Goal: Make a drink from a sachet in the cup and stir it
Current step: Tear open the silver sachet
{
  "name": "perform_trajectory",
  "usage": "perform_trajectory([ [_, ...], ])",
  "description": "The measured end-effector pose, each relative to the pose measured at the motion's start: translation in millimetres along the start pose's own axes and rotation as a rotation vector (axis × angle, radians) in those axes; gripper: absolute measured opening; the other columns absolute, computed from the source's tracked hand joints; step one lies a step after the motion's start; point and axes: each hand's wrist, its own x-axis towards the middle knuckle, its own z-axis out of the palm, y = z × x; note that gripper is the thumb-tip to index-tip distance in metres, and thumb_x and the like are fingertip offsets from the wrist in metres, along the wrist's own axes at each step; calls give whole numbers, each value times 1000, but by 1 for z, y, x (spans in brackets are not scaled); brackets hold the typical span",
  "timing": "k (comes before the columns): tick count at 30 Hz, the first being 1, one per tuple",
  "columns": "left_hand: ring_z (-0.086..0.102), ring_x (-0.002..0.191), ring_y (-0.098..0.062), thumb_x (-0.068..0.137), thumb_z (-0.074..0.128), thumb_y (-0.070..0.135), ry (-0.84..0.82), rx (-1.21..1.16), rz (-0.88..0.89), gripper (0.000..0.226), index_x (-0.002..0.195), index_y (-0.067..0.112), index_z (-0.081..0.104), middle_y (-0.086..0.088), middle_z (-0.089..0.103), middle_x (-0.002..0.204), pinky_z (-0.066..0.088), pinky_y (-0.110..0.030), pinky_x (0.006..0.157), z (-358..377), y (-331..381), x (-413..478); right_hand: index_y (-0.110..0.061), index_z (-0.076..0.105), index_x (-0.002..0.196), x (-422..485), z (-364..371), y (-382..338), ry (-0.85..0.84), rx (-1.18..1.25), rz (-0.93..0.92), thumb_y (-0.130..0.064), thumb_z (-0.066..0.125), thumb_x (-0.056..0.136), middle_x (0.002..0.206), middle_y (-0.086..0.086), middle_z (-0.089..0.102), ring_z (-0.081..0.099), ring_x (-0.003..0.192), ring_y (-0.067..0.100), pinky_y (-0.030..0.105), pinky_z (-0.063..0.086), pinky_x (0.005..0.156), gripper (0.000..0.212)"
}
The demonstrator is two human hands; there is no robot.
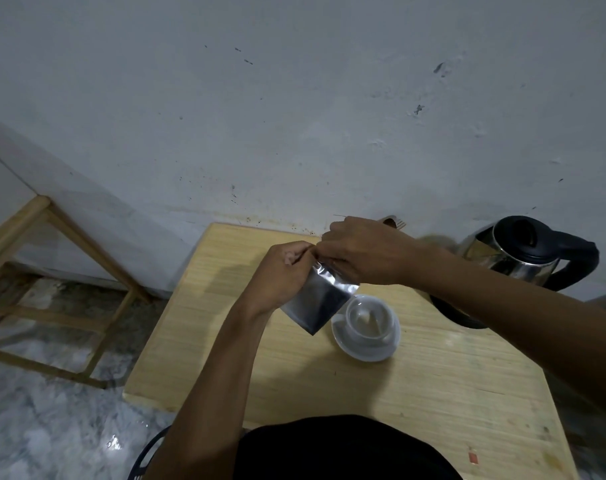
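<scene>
Because I mean to tear it over the cup [366,322], both hands, left hand [283,271] and right hand [365,252], pinch the sachet [318,299] top.

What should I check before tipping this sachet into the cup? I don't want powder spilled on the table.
1. Both hands grip the sachet top: left hand and right hand pinch it. Ok.
2. Sachet torn open: top hidden by fingers. Cannot tell.
3. Cup upright on its saucer. Ok.
4. Sachet mouth over the cup: it hangs to the cup's left, bottom corner down. Not ok.
5. Cup contents: something pale inside, unclear what. Cannot tell.
6. Kettle clear of the arms: just behind the right forearm. Ok.
</scene>
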Motion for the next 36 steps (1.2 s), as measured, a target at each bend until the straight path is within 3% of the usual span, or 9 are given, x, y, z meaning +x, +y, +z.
perform_trajectory([
  [4,57,69,-2,94,50,21,32,-103,-138,32,70,26,71,14,66,68,43,-20,67,2,-3,0,-14,66,81,-1,5,-3,53,-111,-21,-19,52,90,65,1,59,51,59,22,31,37,54,18],
  [7,51,68,-7,95,47,25,20,-4,-111,37,60,26,61,10,59,65,37,-22,64,0,-2,-1,-15,69,87,-4,1,-1,19,71,117,-28,52,94,75,-3,64,55,68,18,31,43,60,23],
  [10,48,64,-9,97,45,31,-4,66,-91,32,72,25,64,2,56,67,38,-23,61,-3,1,-1,-20,70,96,-4,-5,6,-76,272,283,-36,63,91,79,-18,54,50,74,7,25,37,66,18],
  [13,52,68,-11,97,43,34,-32,90,-79,29,83,25,66,0,59,72,41,-24,66,-7,3,1,-20,70,96,-1,-7,7,-119,361,358,-35,64,91,75,-24,51,54,74,8,30,46,67,16],
  [18,52,57,4,97,48,34,-84,98,-82,25,95,22,69,22,58,54,36,-14,56,-8,6,0,-18,71,97,-2,-5,6,-89,488,466,-35,63,91,82,-1,67,59,74,19,38,49,67,20],
  [22,63,82,-21,94,52,34,-3,74,-38,25,81,22,70,-9,72,84,43,-28,74,-7,2,2,-16,71,101,-2,0,3,-18,478,417,-30,62,93,84,-6,65,56,75,15,26,43,66,19],
  [25,56,78,-17,93,54,31,3,-9,-68,31,64,25,65,-23,68,93,37,-31,71,-7,0,2,-12,69,97,-5,7,-1,72,430,369,-24,61,94,86,-4,64,56,78,15,27,43,71,14],
  [31,53,75,-9,93,56,22,-52,-295,-145,32,62,17,63,2,61,72,37,-23,72,-6,-4,3,-6,68,92,-9,23,-5,259,161,165,-6,64,88,85,7,67,57,74,24,36,44,66,5],
  [36,48,58,-4,95,53,23,-53,-385,-180,29,75,14,72,3,56,66,42,-15,59,-12,1,1,-6,67,90,-13,19,-11,342,195,120,-6,58,90,87,6,67,51,78,19,31,42,70,9],
])
